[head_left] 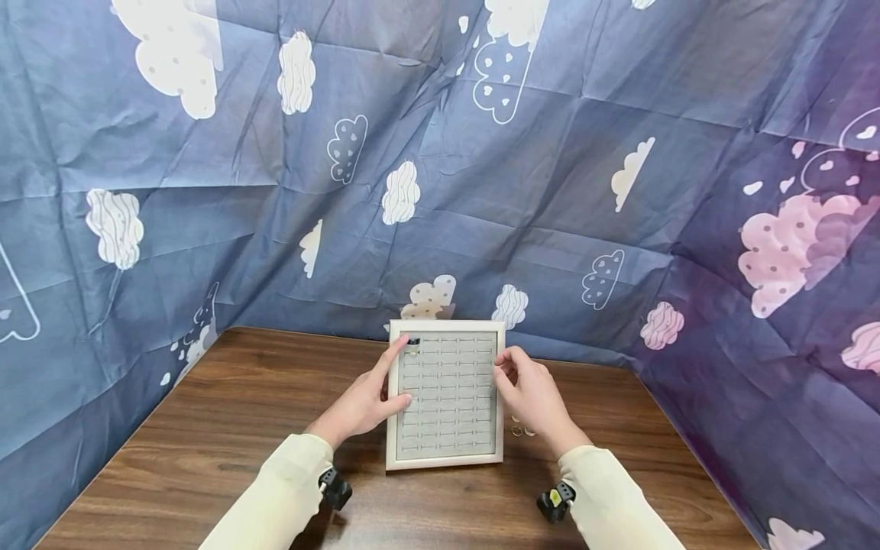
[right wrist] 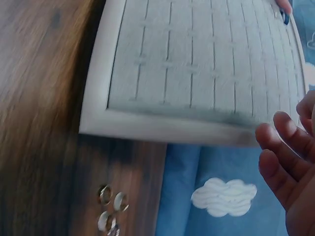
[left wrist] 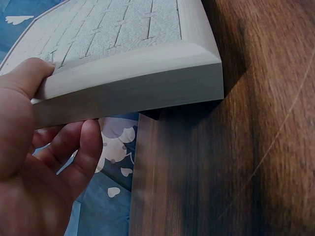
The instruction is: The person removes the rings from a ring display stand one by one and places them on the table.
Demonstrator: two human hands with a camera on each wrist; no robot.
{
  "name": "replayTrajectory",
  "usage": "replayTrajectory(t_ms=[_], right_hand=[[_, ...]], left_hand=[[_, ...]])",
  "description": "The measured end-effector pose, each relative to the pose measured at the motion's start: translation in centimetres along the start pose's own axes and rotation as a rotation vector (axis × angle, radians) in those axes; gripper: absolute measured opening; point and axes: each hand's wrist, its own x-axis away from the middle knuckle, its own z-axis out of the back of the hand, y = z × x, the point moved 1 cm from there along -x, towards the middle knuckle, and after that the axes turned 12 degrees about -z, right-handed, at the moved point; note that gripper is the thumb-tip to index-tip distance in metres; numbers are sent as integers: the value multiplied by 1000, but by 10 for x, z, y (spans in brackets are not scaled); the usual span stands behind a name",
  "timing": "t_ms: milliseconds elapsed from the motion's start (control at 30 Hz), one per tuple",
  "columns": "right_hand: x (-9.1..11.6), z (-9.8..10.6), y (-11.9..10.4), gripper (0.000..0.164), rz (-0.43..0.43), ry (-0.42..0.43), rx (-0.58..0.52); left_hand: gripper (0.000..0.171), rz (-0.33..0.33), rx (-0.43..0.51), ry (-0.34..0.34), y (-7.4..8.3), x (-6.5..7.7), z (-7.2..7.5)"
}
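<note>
A white-framed ring display tray [head_left: 445,462] with a grey slotted insert stands tilted up on the table. My left hand [head_left: 364,401] grips its left side, thumb over the front and other fingers behind the frame, as the left wrist view shows. The left index fingertip is right beside a dark ring [head_left: 413,341] in the top left slot; a pale ring [head_left: 412,353] sits just below. My right hand [head_left: 532,389] is by the tray's right edge, thumb and index tips close together. I cannot tell whether a small thing is between them. Its other fingers [right wrist: 283,152] are loosely bent.
Several loose rings [right wrist: 110,209] lie on the brown wooden table [head_left: 440,508], to the right of the tray and below my right hand. A blue cloth [head_left: 454,153] with cloud prints hangs behind the table and along its sides.
</note>
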Motion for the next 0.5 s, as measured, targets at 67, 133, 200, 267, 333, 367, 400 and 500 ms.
replayTrajectory(t_ms=[67,133,200,267,333,367,400,500], right_hand=[[-2,-3,-7,7,8,-13,7],[-4,-5,-14,7,11,-28,10],[-6,-7,-20,7,16,-43,8],[-8,-10,-26,8,27,-50,8],[-10,-12,-32,9,42,-55,8],[-11,-13,-34,9,50,-55,9],[-12,-15,-37,10,56,-54,9],[-15,-19,-44,10,75,-49,10]], left_hand=[[101,-1,1,1,0,0,0],[100,-8,-4,2,-1,1,0],[100,-13,-6,5,0,1,0],[100,-15,-5,6,0,1,0],[100,-17,-6,5,1,1,0],[100,-18,-5,4,2,1,0],[100,-19,-4,2,2,1,0],[100,-19,-3,-1,2,1,1]])
